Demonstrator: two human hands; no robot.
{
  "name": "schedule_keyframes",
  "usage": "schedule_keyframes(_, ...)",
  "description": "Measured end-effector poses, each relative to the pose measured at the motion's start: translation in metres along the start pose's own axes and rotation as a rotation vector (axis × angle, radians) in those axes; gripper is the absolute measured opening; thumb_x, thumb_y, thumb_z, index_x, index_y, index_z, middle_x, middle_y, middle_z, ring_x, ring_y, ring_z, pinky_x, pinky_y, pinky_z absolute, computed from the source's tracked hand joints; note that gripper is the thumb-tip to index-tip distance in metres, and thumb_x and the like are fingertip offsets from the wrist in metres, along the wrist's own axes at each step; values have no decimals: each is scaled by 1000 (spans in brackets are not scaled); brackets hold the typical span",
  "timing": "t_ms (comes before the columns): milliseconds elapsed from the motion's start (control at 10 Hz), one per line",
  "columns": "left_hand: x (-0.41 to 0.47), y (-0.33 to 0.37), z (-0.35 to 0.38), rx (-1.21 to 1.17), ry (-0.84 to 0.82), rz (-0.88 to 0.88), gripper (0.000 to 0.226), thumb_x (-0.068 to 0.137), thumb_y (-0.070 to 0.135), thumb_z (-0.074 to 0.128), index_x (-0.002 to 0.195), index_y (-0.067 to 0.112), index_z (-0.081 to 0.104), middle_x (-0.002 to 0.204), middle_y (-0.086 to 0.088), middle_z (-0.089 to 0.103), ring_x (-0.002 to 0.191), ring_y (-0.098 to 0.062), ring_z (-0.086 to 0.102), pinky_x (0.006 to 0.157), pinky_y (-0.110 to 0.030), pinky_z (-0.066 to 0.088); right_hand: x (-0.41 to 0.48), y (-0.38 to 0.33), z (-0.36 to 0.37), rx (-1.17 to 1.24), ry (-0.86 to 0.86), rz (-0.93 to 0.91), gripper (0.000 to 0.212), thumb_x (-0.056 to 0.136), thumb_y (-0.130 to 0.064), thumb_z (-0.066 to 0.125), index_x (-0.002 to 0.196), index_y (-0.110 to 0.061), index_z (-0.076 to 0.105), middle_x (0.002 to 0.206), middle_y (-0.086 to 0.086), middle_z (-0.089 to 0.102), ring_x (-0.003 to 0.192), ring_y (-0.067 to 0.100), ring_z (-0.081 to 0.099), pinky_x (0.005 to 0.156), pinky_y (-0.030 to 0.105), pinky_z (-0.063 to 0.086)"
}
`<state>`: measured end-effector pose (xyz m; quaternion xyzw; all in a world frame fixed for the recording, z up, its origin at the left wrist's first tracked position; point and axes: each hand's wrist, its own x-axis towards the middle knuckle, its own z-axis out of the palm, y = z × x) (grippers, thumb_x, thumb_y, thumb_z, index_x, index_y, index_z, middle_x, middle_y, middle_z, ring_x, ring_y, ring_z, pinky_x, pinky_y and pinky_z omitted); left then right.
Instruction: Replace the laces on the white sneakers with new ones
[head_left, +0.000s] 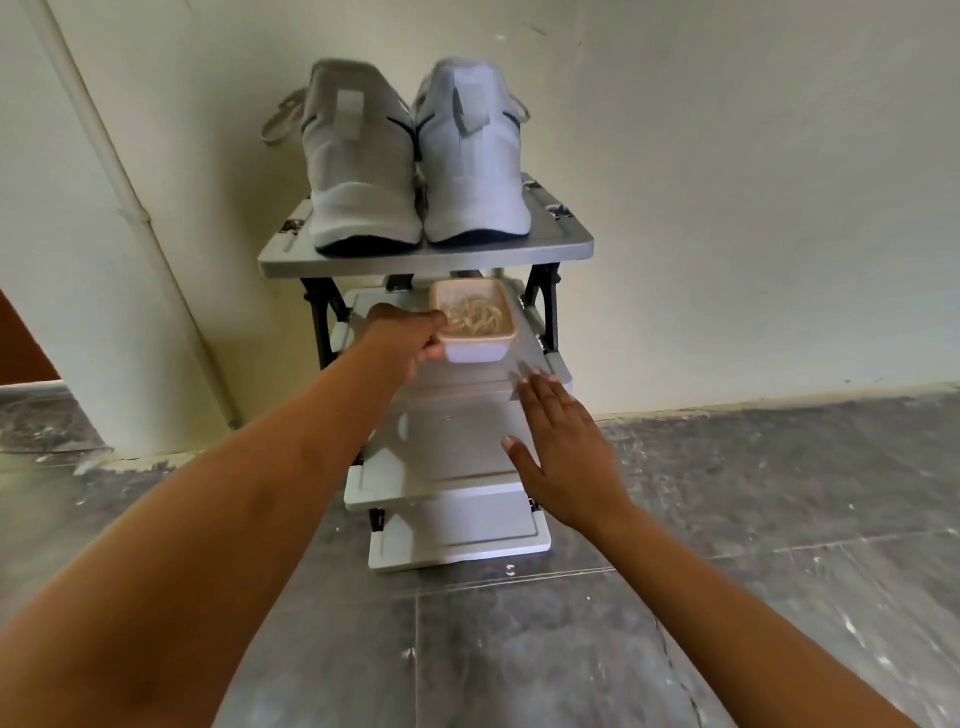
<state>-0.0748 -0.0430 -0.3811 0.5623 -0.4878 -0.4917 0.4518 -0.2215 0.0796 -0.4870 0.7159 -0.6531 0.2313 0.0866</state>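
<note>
Left hand (410, 332) gripped the container (475, 354) at its rim; right hand (563, 457) was flat, fingers straight.
Laces (475, 317) lay in the container just right of the gripping fingers; white sneakers (470, 171) stood above them, heels at the top shelf's (426, 264) front edge.

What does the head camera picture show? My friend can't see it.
A person's left hand holds the edge of a small tub of laces at a grey rack's second shelf. Two white sneakers stand on the top shelf, heels toward the camera. The right hand hovers open lower down.
</note>
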Motion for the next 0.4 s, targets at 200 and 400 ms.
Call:
schedule_keyframes(200, 9, -7, 9, -36, 14, 13, 13, 86, 12, 66, 84, 2, 58, 69, -6, 67, 52, -9, 65, 71, -27, 58, -5, 4, 10, 55, 17, -15, 66, 99, -43, 32, 143, -22, -14, 148, -11, -24, 139, 6, -24, 113, 21, -11)
schedule_keyframes(400, -35, -19, -10, 234, 120, 226, 24, 91, 23, 58, 109, 9, 66, 109, -13, 68, 99, -29, 64, 90, -35, 51, -11, -11, -16, 425, 21, 99, 63, 99, -36, 40, 151, -21, 8, 158, -4, 13, 143, 16, 22, 117, 35, 22)
